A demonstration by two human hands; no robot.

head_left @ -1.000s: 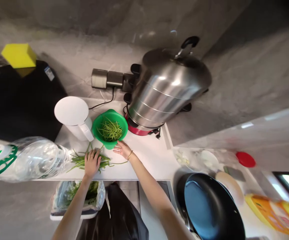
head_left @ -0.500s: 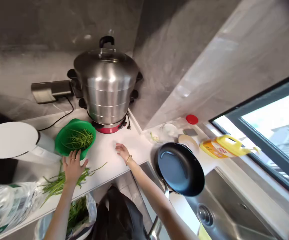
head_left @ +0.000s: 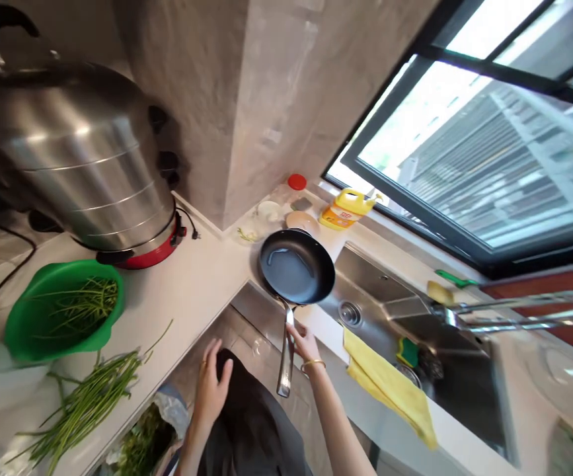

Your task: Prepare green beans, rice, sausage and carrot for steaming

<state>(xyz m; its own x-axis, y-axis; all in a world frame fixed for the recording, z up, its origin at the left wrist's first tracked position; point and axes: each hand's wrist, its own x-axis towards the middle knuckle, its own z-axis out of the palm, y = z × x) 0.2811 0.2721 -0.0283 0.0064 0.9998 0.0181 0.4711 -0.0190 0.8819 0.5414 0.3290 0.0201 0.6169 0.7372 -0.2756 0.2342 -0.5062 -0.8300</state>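
Note:
A black frying pan [head_left: 296,268] with a long metal handle sits on the counter corner beside the sink, its handle jutting past the front edge. My right hand [head_left: 303,344], with a bracelet at the wrist, has its fingers closed at the handle from the right side. In front of my dark clothing, my left hand [head_left: 213,383] hangs with fingers apart and nothing in it. Left of that hand, long green stems [head_left: 90,400] lie loose on the counter. Behind them stands a green basket [head_left: 33,311] with cut green stems inside.
A big steel steamer pot [head_left: 88,165] stands on a red base at the left. Behind the pan are small dishes [head_left: 269,211], a red lid [head_left: 297,182] and a yellow detergent bottle [head_left: 345,210]. A yellow cloth [head_left: 390,387] drapes over the edge of the sink [head_left: 365,277].
My left hand has left the green basket and stems and drawn back toward my body. My right hand has moved from over the counter to the pan handle. The view has turned right.

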